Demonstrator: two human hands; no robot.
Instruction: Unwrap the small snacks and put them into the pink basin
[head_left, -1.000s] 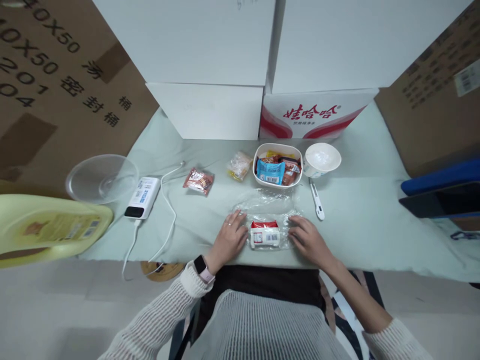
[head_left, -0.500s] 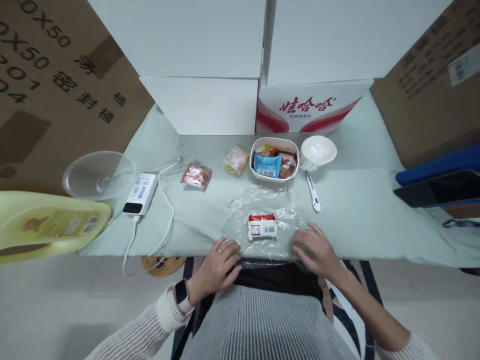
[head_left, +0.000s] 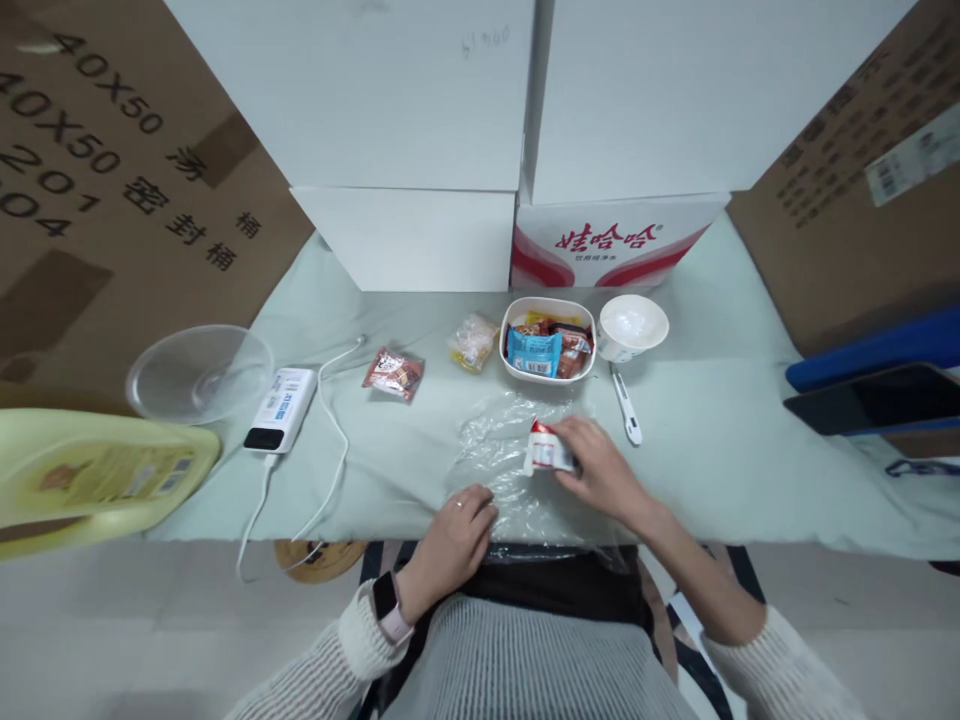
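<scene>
My right hand (head_left: 600, 465) grips a small red-and-white wrapped packet (head_left: 550, 450) by its right side, tilted above the clear plastic bag (head_left: 517, 505). My fingers cover part of the packet. At the bag's lower left edge, my left hand (head_left: 459, 535) has its fingers curled together on the plastic; the fingertips are partly hidden. Behind the bag stands a white bowl (head_left: 549, 374) of wrapped snacks, among them a blue packet (head_left: 534, 352). A yellow-and-clear packet (head_left: 474, 342) and a reddish-brown snack packet (head_left: 394, 374) lie to its left.
A white paper cup (head_left: 632, 330) and a white-handled knife (head_left: 625, 405) are right of the bowl. Leftward are a power bank (head_left: 282, 408) with a white cable, a clear plastic bowl (head_left: 199, 372) and a yellow jug (head_left: 105, 475). White boxes (head_left: 439, 235) wall off the back.
My right hand has moved from the bag's right edge to the packet and taken hold of it, tilting it up. My left hand has shifted slightly right, fingers closer together. The view has tilted slightly.
</scene>
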